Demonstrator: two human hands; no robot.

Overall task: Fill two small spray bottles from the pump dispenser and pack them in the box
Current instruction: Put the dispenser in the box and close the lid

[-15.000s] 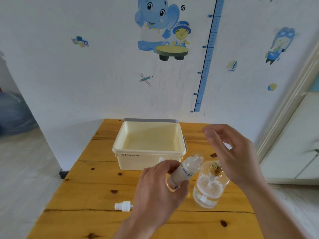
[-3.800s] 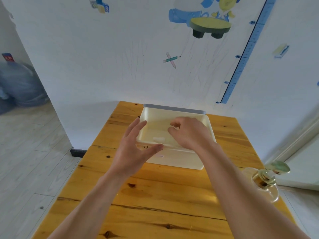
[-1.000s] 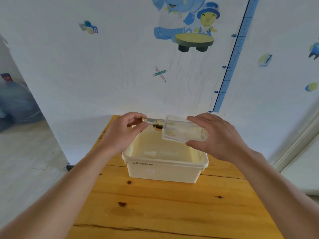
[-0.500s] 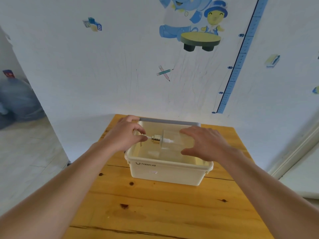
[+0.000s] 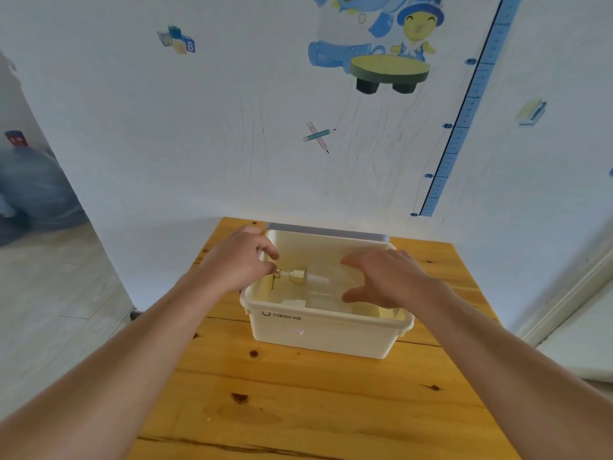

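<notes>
**Cream plastic box takes the glass pump dispenser, laid flat**

Cream-walled, the box [image 5: 318, 335] stands on a wooden table [image 5: 298, 400]. Inside it the clear pump dispenser [image 5: 320, 283] lies on its side, gold pump head towards the box's left wall. At that wall the left hand [image 5: 237, 263] pinches the pump head between curled fingertips. Over the box's right half the right hand [image 5: 388, 280] is spread above the glass body, fingers apart and relaxed; whether they touch the glass cannot be told. The spray bottles cannot be made out.
</notes>
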